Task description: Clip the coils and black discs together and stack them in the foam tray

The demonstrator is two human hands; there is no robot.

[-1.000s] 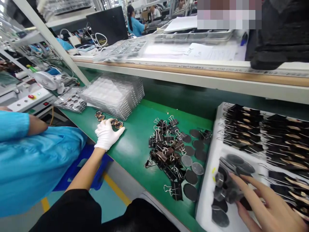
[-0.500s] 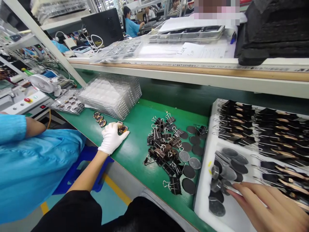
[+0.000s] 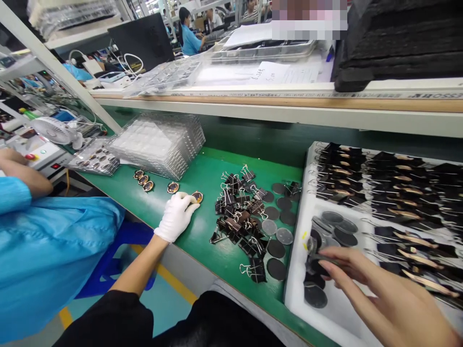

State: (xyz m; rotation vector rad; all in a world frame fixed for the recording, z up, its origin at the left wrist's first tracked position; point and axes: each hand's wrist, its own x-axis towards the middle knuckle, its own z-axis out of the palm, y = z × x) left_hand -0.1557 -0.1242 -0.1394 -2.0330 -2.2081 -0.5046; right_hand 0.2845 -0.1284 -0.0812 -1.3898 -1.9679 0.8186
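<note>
My left hand (image 3: 177, 216), in a white glove, pinches a small gold-rimmed round piece (image 3: 197, 196) on the green table. Another gold-rimmed piece (image 3: 172, 187) lies just behind its fingers, and several more (image 3: 145, 183) sit farther left. My bare right hand (image 3: 376, 284) is over the white foam tray (image 3: 298, 270), its thumb and fingers closed on a dark disc (image 3: 327, 260). Grey and black discs (image 3: 316, 295) lie in the tray around the fingertips. Rows of black clips (image 3: 342, 171) holding thin pieces fill the tray's other sections.
A heap of black binder clips (image 3: 240, 212) and loose discs (image 3: 276, 249) lies mid-table. Behind stand stacked clear trays (image 3: 159, 144) under a shelf edge (image 3: 253, 103). A person in blue (image 3: 47, 241) is at the left, near a small fan (image 3: 54, 130).
My left hand has moved right, leaving one gold-rimmed piece behind it and holding another farther right. My right hand has shifted left and up over the discs. The view has turned slightly.
</note>
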